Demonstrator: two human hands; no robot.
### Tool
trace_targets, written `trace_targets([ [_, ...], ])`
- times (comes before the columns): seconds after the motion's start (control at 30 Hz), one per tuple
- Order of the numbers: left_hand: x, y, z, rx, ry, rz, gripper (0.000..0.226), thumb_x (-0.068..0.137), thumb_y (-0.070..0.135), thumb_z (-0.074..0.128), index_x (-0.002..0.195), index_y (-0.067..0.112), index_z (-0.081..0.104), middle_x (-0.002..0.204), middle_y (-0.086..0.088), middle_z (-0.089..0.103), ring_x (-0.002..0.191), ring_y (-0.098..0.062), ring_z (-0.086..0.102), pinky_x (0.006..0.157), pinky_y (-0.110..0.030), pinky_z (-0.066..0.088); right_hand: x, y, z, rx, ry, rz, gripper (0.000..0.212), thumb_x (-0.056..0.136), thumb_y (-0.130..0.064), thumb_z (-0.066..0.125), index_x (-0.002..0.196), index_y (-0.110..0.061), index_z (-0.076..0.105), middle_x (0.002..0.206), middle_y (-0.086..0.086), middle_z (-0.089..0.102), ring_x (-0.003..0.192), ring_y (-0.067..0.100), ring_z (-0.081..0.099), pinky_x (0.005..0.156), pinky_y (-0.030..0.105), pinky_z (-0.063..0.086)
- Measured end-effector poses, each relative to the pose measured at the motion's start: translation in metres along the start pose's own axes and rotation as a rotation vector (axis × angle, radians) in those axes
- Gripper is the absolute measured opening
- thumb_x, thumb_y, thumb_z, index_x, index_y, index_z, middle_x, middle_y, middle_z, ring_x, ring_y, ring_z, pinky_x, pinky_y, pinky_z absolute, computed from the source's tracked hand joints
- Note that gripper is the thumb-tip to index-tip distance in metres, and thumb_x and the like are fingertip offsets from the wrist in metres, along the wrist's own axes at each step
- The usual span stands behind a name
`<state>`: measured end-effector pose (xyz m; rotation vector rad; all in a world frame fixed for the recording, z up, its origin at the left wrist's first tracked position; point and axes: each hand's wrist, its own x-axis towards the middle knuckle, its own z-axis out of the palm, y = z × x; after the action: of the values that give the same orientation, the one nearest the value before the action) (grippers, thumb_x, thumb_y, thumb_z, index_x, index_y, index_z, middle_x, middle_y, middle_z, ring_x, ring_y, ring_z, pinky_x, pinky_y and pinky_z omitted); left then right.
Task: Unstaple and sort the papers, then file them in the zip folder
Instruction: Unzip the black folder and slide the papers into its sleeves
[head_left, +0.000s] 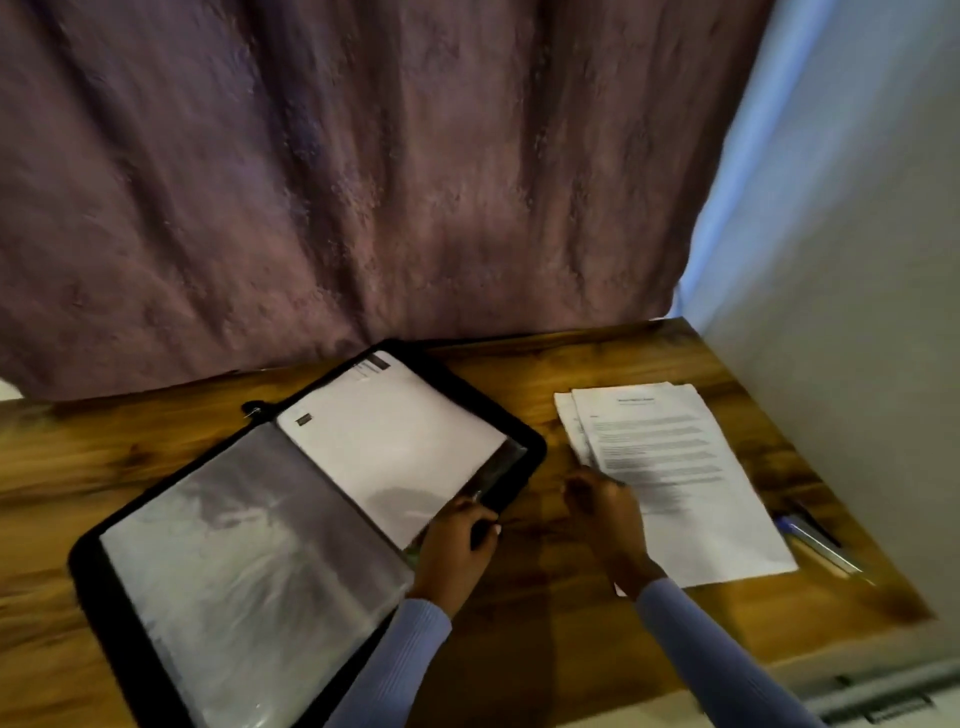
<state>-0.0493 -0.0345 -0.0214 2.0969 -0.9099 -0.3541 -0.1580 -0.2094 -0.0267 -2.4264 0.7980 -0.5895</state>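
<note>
A black zip folder lies open on the wooden table, tilted, with clear plastic sleeves on its left half. A white sheet sits in the right half's sleeve. My left hand grips the lower right corner of that sleeve and folder edge. To the right lies a stack of printed papers. My right hand rests at the stack's left edge, fingers curled on the top sheet's edge; the frame is blurred, so the grip is unclear.
Pens lie on the table right of the paper stack, near the grey wall. A purple curtain hangs behind the table's far edge. The table's front edge runs along the lower right.
</note>
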Motion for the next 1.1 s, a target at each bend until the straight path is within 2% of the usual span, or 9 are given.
trace_targets([
  [0.2,0.048,0.065,0.065,-0.06,-0.129,-0.042,0.03,0.094,0.018,0.053,0.122,0.009,0.06,0.124,-0.005,0.061,0.115,-0.016,0.056,0.094,-0.02,0.044,0.022,0.054,-0.043,-0.199,0.001,0.104,0.019,0.083,-0.014,0.066,0.102,-0.01,0.067,0.106,0.01,0.066,0.099,0.029,0.062,0.075,0.033,0.052],
  [0.37,0.081,0.102,0.113,-0.067,-0.213,-0.101,0.031,0.092,0.009,0.052,0.123,0.007,0.057,0.128,-0.01,0.058,0.121,-0.023,0.052,0.097,-0.031,0.047,0.02,0.083,-0.05,-0.252,-0.095,0.11,0.02,0.089,-0.02,0.056,0.108,-0.015,0.06,0.119,0.005,0.058,0.108,0.023,0.054,0.08,0.027,0.047],
  [0.5,0.097,0.111,0.132,0.042,-0.12,-0.22,0.037,0.089,0.009,0.057,0.126,0.005,0.052,0.132,-0.014,0.053,0.125,-0.029,0.048,0.098,-0.038,0.047,0.017,0.099,-0.048,-0.256,-0.147,0.046,0.021,0.086,-0.021,0.058,0.107,-0.017,0.061,0.119,0.004,0.058,0.105,0.022,0.056,0.072,0.023,0.046],
  [0.67,0.111,0.129,0.132,0.034,-0.056,-0.258,0.04,0.087,0.014,0.063,0.125,0.01,0.051,0.134,-0.009,0.053,0.124,-0.028,0.05,0.096,-0.034,0.047,0.015,0.104,-0.054,-0.178,-0.125,-0.032,0.015,0.08,-0.018,0.067,0.094,-0.02,0.062,0.113,0.001,0.061,0.095,0.017,0.058,0.067,0.016,0.048],
  [0.8,0.113,0.141,0.136,0.098,-0.042,-0.174,0.029,0.096,0.014,0.048,0.124,0.012,0.044,0.134,-0.005,0.05,0.124,-0.021,0.046,0.092,-0.021,0.041,0.015,0.112,-0.058,-0.168,-0.13,-0.058,0.027,0.075,-0.017,0.074,0.1,-0.019,0.063,0.119,0.008,0.06,0.105,0.029,0.06,0.071,0.034,0.058],
  [0.87,0.111,0.137,0.135,0.027,-0.015,-0.178,0.026,0.096,0.014,0.046,0.122,0.015,0.043,0.125,-0.001,0.051,0.114,-0.016,0.05,0.083,-0.016,0.042,0.018,0.11,-0.063,-0.093,-0.102,0.018,0.032,0.085,-0.021,0.064,0.116,-0.021,0.056,0.134,0.005,0.049,0.118,0.025,0.05,0.089,0.03,0.05],
  [0.93,0.111,0.124,0.129,-0.104,0.014,-0.208,0.026,0.094,0.02,0.05,0.117,0.029,0.043,0.121,0.001,0.055,0.106,-0.015,0.056,0.085,-0.029,0.053,0.024,0.11,-0.069,-0.039,-0.055,0.074,0.033,0.089,-0.021,0.059,0.121,-0.022,0.052,0.141,0.003,0.04,0.125,0.02,0.041,0.098,0.024,0.04],
  [1.0,0.109,0.112,0.117,-0.412,0.029,-0.298,0.025,0.093,0.016,0.053,0.112,0.031,0.046,0.113,-0.005,0.062,0.095,-0.018,0.063,0.077,-0.039,0.056,0.035,0.108,-0.076,-0.039,-0.03,0.052,0.027,0.087,-0.018,0.061,0.114,-0.02,0.058,0.144,0.006,0.038,0.132,0.025,0.036,0.106,0.032,0.035],
  [1.1,0.102,0.096,0.088,-0.769,0.09,-0.373,0.028,0.091,-0.004,0.051,0.11,0.016,0.049,0.101,-0.007,0.064,0.085,-0.018,0.064,0.065,-0.027,0.054,0.048,0.1,-0.078,0.107,-0.045,-0.009,0.024,0.084,-0.012,0.065,0.107,-0.02,0.062,0.143,0.013,0.04,0.134,0.034,0.033,0.106,0.051,0.036],
])
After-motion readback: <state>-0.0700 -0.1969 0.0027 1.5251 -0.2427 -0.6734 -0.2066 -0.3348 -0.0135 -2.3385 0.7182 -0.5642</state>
